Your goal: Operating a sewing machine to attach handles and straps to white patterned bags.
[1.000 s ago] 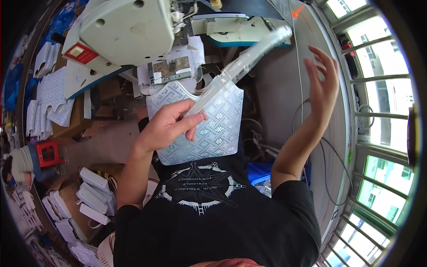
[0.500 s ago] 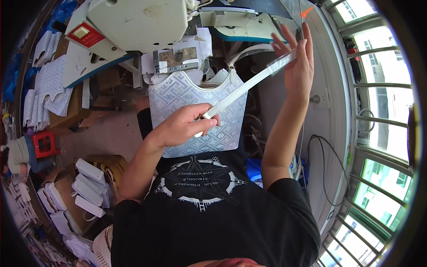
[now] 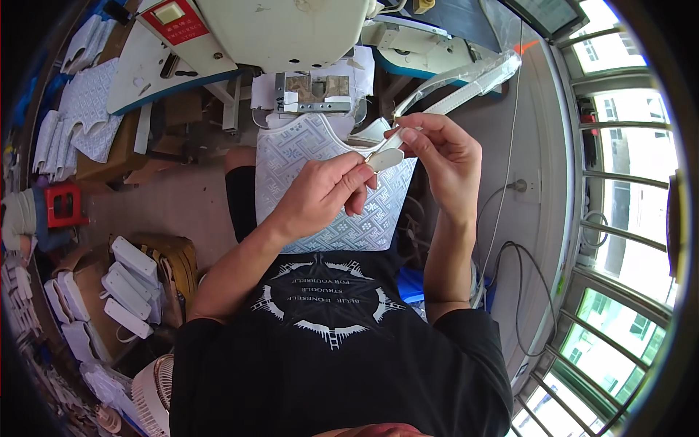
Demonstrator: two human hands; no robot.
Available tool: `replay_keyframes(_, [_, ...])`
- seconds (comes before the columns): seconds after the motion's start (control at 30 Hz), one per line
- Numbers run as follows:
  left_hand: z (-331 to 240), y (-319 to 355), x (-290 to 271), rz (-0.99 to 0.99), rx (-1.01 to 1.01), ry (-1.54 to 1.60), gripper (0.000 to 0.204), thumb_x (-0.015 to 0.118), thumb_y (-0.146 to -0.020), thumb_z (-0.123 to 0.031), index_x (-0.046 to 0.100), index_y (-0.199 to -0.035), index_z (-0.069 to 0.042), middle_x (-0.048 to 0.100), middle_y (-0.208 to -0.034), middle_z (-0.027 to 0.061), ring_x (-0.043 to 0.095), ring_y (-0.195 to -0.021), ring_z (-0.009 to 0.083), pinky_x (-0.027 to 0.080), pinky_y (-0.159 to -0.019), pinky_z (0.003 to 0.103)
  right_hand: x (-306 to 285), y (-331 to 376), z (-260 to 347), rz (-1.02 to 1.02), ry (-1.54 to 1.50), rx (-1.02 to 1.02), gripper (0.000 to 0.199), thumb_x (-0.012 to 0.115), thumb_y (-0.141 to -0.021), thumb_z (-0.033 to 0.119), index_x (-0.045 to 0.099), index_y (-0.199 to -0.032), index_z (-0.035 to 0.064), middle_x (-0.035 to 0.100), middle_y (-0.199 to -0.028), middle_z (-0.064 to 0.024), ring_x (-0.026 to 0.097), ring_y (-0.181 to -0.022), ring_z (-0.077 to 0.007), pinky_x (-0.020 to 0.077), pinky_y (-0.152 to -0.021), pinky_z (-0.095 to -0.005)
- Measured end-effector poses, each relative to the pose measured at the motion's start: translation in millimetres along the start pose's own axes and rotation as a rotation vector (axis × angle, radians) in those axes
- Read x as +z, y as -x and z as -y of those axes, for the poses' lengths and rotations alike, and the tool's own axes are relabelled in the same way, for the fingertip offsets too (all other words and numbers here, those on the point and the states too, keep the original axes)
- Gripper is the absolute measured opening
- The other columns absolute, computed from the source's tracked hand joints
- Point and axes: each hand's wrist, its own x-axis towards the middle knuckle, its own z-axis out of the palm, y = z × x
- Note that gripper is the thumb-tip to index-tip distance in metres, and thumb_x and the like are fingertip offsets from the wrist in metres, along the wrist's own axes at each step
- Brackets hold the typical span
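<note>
Here the left hand [image 3: 320, 197] and right hand [image 3: 440, 156] both pinch the end of a white strap [image 3: 386, 156], held just above the patterned fabric panel [image 3: 306, 156] on the lap. The step looks like folding the strap end; next it likely needs a firm, aligned grip toward the sewing machine [image 3: 291, 29].

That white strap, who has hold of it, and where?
Both hands pinch the white strap at its near end: the left hand from below, the right hand from above. The rest trails off toward the sewing machine.
</note>
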Motion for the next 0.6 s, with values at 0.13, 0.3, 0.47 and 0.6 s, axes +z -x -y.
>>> replay_keyframes(0.13, [10, 6, 1, -0.161, -0.012, 0.023, 0.032, 0.046, -0.113, -0.021, 0.063, -0.098, 0.002, 0.061, -0.067, 0.0047, 0.059, -0.063, 0.0125, 0.049, -0.063, 0.028, 18, -1, 11, 0.024, -0.003, 0.024, 0.023, 0.068, -0.099, 0.000, 0.070, -0.121, -0.0084, 0.077, -0.104, -0.0141, 0.072, -0.095, -0.0146, 0.0586, -0.085, -0.0255])
replay_keyframes(0.3, [18, 15, -18, -0.548, 0.314, -0.623, 0.023, 0.060, -0.105, -0.023, 0.066, -0.104, -0.001, 0.066, -0.089, 0.0102, 0.064, -0.088, 0.0233, 0.050, -0.080, 0.037, 11, -22, 3, 0.029, 0.135, 0.014, 0.023, 0.070, -0.097, 0.001, 0.071, -0.119, -0.0071, 0.077, -0.101, -0.0115, 0.072, -0.091, -0.0130, 0.0583, -0.083, -0.0248])
replay_keyframes(0.47, [38, 21, -42, -0.967, 0.376, -1.002, 0.027, 0.072, -0.096, -0.027, 0.066, -0.112, -0.006, 0.064, -0.106, 0.0132, 0.057, -0.110, 0.0332, 0.046, -0.093, 0.044, -12, -83, 8, 0.019, 0.440, 0.066, 0.022, 0.072, -0.096, 0.004, 0.074, -0.116, -0.0040, 0.077, -0.098, -0.0095, 0.072, -0.087, -0.0111, 0.0572, -0.080, -0.0241])
replay_keyframes(0.6, [40, 20, -36, -0.901, 0.349, -0.922, 0.028, 0.071, -0.097, -0.027, 0.065, -0.114, -0.006, 0.063, -0.102, 0.0110, 0.061, -0.103, 0.0310, 0.047, -0.090, 0.044, 0, -110, 5, 0.137, 0.527, 0.099, 0.022, 0.073, -0.095, 0.006, 0.075, -0.115, -0.0023, 0.078, -0.094, -0.0085, 0.072, -0.083, -0.0105, 0.0568, -0.078, -0.0242])
